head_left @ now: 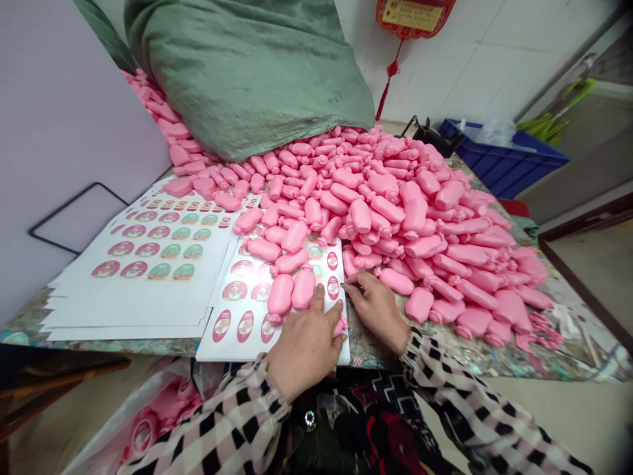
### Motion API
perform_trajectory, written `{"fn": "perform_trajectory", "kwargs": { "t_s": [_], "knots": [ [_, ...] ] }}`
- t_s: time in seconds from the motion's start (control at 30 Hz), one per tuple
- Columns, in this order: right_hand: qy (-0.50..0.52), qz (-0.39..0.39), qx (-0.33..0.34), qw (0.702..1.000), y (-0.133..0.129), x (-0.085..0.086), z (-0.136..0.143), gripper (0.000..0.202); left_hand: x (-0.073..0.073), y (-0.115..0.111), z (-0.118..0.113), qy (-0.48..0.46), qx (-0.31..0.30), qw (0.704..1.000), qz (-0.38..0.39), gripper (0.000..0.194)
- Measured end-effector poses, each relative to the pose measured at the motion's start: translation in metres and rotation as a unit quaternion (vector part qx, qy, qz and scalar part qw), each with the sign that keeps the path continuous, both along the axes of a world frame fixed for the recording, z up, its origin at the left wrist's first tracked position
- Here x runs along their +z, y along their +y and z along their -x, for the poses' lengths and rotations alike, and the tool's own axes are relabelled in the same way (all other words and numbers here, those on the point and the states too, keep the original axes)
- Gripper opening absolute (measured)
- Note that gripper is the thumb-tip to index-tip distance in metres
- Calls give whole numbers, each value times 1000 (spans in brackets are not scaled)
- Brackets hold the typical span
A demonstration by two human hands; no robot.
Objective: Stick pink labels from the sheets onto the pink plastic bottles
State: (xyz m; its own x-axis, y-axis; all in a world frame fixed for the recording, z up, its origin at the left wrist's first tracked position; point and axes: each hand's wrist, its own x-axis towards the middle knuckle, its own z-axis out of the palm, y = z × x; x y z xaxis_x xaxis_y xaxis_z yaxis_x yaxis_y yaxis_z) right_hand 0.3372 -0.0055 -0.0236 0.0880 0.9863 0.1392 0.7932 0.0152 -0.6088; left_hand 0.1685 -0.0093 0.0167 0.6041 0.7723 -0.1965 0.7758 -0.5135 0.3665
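My left hand lies palm down over the front right of a sticker sheet, with two fingers reaching forward on the paper. The end of a small pink bottle pokes out between its fingers and thumb; the rest is hidden under the hand. At the sheet's right edge my right hand has its fingertips closed together on the paper, beside an oval pink sticker. Two pink bottles lie side by side on the sheet, just beyond my left hand, and several others rest behind them.
A large heap of pink bottles covers the table's middle and right, spilling from a green sack. Stacked sticker sheets lie left. A blue crate stands behind right. A clear bag of pink bottles hangs below the front edge.
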Motion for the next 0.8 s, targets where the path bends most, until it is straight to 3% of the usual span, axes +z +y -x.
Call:
{"fn": "perform_trajectory", "kwargs": {
  "t_s": [0.17, 0.33, 0.57, 0.8],
  "knots": [
    [-24, -23, 7, 999, 3, -1, 0, 15, 1, 0, -1, -14, 11, 1000, 22, 49],
    [-35, 10, 23, 999, 7, 5, -2, 16, 0, 1, 1, -20, 6, 1000, 19, 49],
    [-77, 36, -11, 996, 7, 8, 4, 20, -5, 11, 2, -53, -8, 998, 39, 55],
    [-184, -33, 18, 982, 2, 9, 9, 21, 0, 11, 0, -48, -2, 998, 44, 55]
  ]
}}
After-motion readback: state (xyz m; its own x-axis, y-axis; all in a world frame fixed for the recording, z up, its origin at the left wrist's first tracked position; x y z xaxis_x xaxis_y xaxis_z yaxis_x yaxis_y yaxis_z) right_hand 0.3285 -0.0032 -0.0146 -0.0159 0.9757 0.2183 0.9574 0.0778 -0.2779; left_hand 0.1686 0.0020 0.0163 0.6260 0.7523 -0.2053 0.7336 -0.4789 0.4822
